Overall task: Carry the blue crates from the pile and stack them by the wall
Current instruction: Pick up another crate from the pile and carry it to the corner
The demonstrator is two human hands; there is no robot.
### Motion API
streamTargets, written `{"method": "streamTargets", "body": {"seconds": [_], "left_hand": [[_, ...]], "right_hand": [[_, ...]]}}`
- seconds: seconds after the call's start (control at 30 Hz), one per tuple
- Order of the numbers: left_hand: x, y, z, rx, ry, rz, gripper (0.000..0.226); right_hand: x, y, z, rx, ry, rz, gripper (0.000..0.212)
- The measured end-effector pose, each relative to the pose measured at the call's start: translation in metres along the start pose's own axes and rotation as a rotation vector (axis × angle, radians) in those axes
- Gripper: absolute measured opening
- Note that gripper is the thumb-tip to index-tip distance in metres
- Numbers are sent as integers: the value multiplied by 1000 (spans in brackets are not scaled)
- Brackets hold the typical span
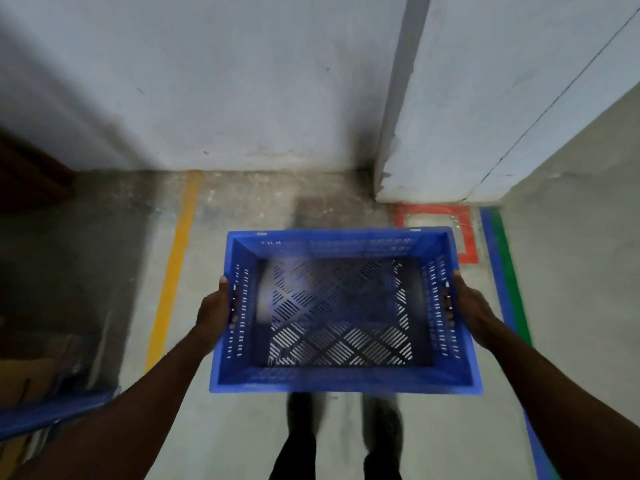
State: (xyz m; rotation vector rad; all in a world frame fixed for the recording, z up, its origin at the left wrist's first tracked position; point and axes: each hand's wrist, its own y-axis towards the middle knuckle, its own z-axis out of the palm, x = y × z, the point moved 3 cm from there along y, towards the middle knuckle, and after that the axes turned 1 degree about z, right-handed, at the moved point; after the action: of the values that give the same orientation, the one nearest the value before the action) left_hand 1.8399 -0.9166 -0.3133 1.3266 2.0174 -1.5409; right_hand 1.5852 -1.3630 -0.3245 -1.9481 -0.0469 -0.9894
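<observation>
Head view, looking down: blue crate [346, 306] held off the floor at centre, long axis running 9 to 3 o'clock, open top up, slotted base and perforated walls showing the floor through (picture somewhat smeared).

Left hand [216, 311] at 9 o'clock of the crate, gripping the short wall at its handle slot: thumb up along the rim, fingertips [234, 320] curled through the slot and seen inside. Right hand [465, 306] at 3 o'clock, gripping the opposite short wall likewise, fingers [449, 308] hooked through that handle slot. Both forearms reaching in from 7 and 5 o'clock.

Below the crate, at 6 o'clock, two dark shoes [382, 427] and dark trouser legs on the concrete floor [242, 427].

Grey wall [225, 81] across 12 o'clock, meeting the floor well beyond the crate's far rim. Pillar [433, 133] jutting out at 1 o'clock, its base just beyond the crate's far right corner.

Floor markings: yellow line [176, 265] running from 11 toward 8 o'clock, left of the crate; red taped square [465, 233] at 1 o'clock, at the foot of the pillar, partly hidden behind the crate's corner; blue and green stripe [502, 271] running down the right from 2 toward 5 o'clock, passing under the right forearm.

At 8 o'clock, edge of another blue crate [52, 414] by the left elbow, with brown cardboard [27, 375] just beyond it (contents not discernible). Dark brown shape [27, 174] at 10 o'clock against the wall, too dim to identify.
</observation>
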Motion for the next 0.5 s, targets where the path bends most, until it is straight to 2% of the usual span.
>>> {"method": "streamTargets", "body": {"seconds": [0.03,0.17,0.3,0.5], "left_hand": [[6,27,10,3,13,2,74],[25,121,51,-19,23,-1,63],[48,190,83,-33,78,-15,61],[71,243,112,-33,100,0,59]], "right_hand": [[-9,23,10,-8,-13,3,89],[-40,103,53,-37,-20,32,65],[-63,172,82,-52,-51,34,64],[-73,235,102,-61,-95,36,63]]}}
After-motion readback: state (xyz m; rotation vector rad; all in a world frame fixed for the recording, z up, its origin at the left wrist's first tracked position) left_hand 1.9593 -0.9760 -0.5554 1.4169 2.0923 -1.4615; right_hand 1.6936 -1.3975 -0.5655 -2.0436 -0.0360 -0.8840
